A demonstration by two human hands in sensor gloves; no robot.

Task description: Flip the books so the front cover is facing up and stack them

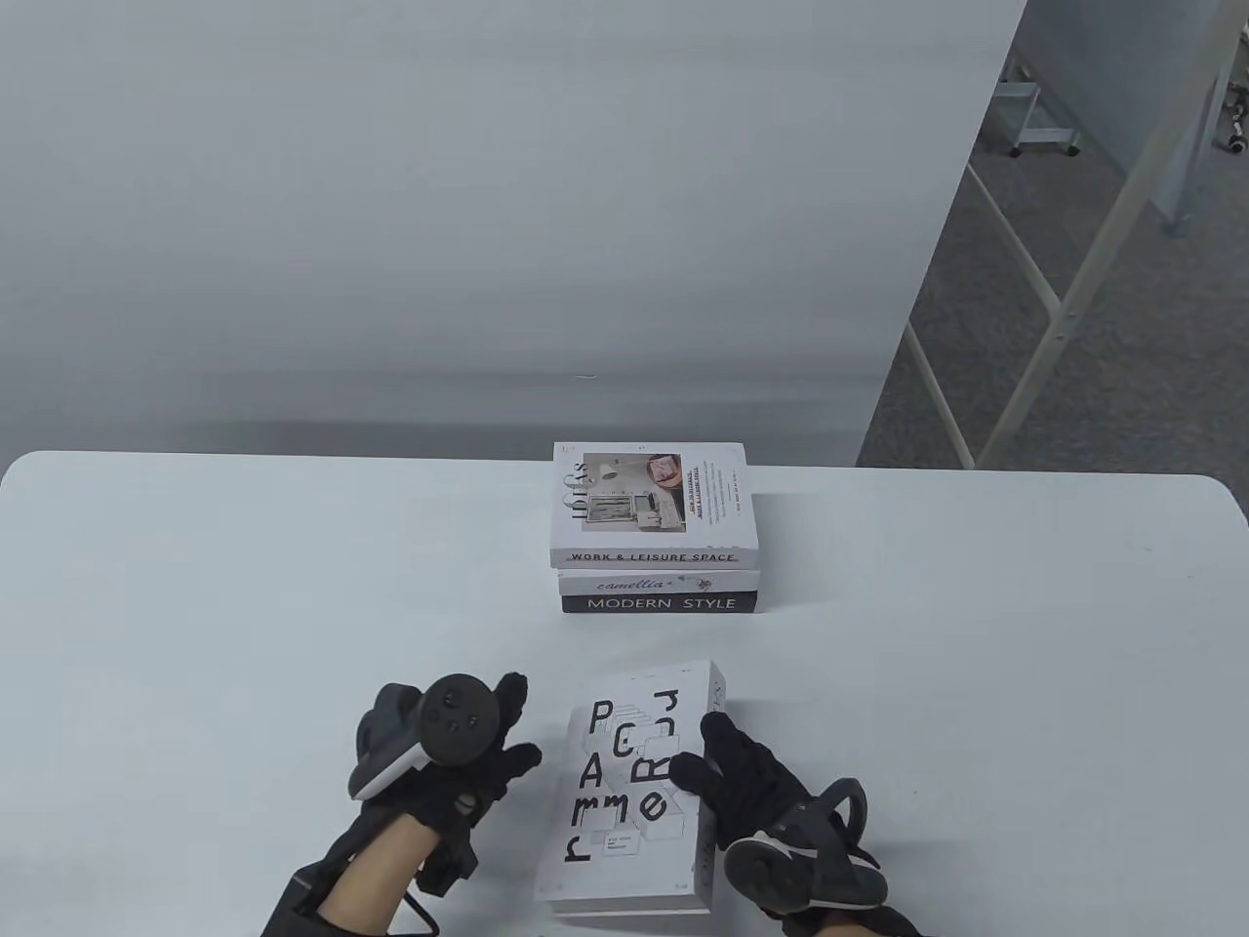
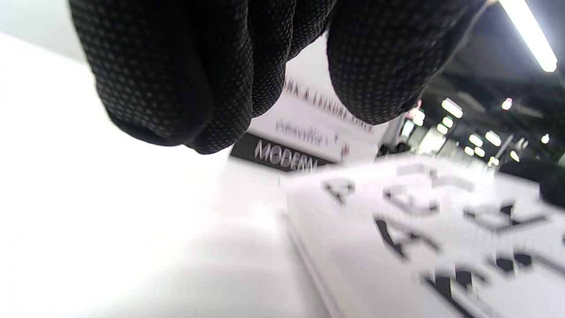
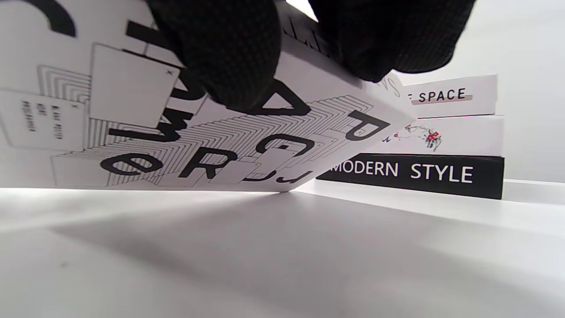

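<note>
Left hand [image 1: 459, 761] in a black sensor glove, fingers spread and free, just left of the white lettered book [image 1: 629, 791], right hand [image 1: 771, 791] in a black glove gripping that book's right edge, thumb on its cover, bare left forearm visible

A stack of three books [image 1: 656, 532] lies on the table [image 1: 195, 605] toward its far edge, about midway across. In it, the "WORK & LEISURE SPACE" book [image 1: 652, 506] lies on top, the "camellia" book [image 1: 658, 584] under it, and the "MODERN STYLE" book [image 1: 662, 604] at the bottom. Nearer than the stack, apart from it, lies a fourth book [image 1: 634, 791], its right edge lifted off the table. The right hand [image 1: 771, 800] is at that book's right side, fingers on its upper face. The left hand [image 1: 444, 756] is just left of that book, not touching it
</note>
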